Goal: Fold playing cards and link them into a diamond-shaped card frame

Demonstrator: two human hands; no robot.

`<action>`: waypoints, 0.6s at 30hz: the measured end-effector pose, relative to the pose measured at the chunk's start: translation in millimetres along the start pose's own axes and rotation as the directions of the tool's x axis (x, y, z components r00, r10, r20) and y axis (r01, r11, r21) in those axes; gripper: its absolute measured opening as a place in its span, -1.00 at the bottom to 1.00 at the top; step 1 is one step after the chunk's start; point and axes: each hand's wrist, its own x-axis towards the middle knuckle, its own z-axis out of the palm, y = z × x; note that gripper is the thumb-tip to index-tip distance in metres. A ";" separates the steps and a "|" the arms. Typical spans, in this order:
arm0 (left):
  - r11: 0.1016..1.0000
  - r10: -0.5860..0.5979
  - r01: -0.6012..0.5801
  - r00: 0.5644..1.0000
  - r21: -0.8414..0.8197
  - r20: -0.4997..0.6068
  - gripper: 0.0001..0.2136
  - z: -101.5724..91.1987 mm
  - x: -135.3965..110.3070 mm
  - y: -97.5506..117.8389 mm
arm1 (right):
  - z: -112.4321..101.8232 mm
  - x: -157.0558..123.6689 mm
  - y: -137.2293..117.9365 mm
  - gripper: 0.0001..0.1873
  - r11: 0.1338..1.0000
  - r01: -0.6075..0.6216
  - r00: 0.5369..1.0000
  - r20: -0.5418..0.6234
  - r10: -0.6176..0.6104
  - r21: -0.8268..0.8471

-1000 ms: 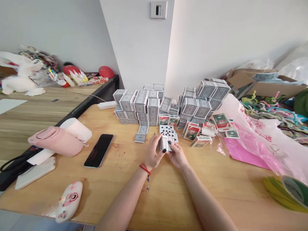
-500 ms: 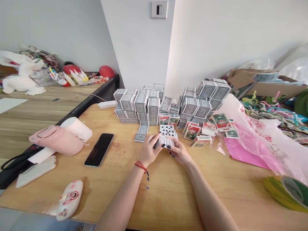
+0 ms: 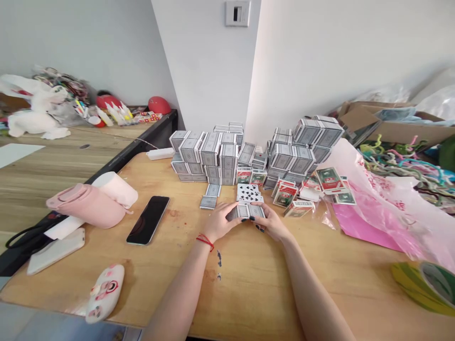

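Observation:
Between my two hands is a deck of playing cards (image 3: 246,211), its patterned grey backs facing up. My left hand (image 3: 223,220) is closed round the deck's left end, thumb along the near edge. On the right end, my right hand (image 3: 269,221) grips it with fingers bent and dark nails showing. Just beyond lie face-up spade cards (image 3: 249,192). To the left, a few face-down cards (image 3: 208,202) rest on the wood. Behind them rise stacked decks (image 3: 210,150) on the left and more stacked decks (image 3: 289,157) on the right.
Red and green card boxes (image 3: 285,193) stand right of the hands, near pink plastic wrapping (image 3: 377,203). A phone (image 3: 148,220), a pink tumbler (image 3: 90,206) and a white decorated case (image 3: 105,292) lie leftward. Yellow-green tape (image 3: 408,284) sits at the right edge.
The deck has been lowered and levelled, and more of its backs show between my hands. My hands have spread slightly apart along it. The camera view has shifted a little.

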 end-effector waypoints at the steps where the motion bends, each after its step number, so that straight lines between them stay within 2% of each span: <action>1: 1.000 -0.009 0.009 1.000 0.009 -0.002 -0.54 0.2 0.1 0.0 | -2.0 0.2 0.5 -0.43 1.000 -0.007 1.000 0.004 0.007 0.004; 9: 1.000 0.006 -0.007 1.000 0.018 0.005 -0.59 2.9 1.1 -1.4 | -8.4 -0.2 0.8 -0.36 0.998 -0.058 0.996 0.075 0.057 0.016; 18: 0.999 0.034 -0.034 0.999 -0.003 0.037 -0.59 3.0 1.9 -4.7 | -6.6 -1.2 -0.1 -0.41 0.997 -0.054 0.992 0.113 0.060 -0.058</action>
